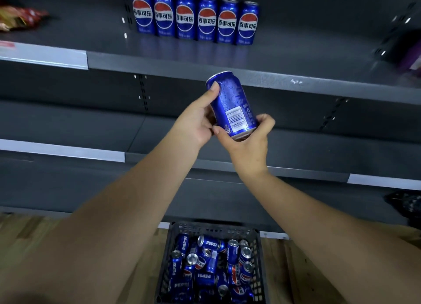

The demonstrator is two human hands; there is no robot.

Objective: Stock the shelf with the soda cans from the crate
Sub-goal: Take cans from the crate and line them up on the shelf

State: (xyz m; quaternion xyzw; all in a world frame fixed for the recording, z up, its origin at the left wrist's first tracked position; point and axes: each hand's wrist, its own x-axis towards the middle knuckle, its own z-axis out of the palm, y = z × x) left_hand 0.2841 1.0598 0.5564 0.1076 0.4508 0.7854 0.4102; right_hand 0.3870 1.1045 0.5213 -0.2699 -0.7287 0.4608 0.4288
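Both my hands hold one blue soda can (231, 103) in the air before the dark grey shelf (205, 69). The can tilts left, barcode toward me. My left hand (196, 119) grips its upper side with the thumb near the top. My right hand (248, 142) cups its bottom end. On the top shelf stands a row of several blue cans (196, 18), logos facing out. Down on the floor a black plastic crate (211, 230) holds several loose cans (211, 265) lying in a jumble.
A snack bag (20, 18) lies at the shelf's far left, and a purple package (412, 62) at its right edge. A lower shelf (68, 126) runs behind my hands. Something dark (405, 203) sits low on the right. The floor (296, 269) is wooden.
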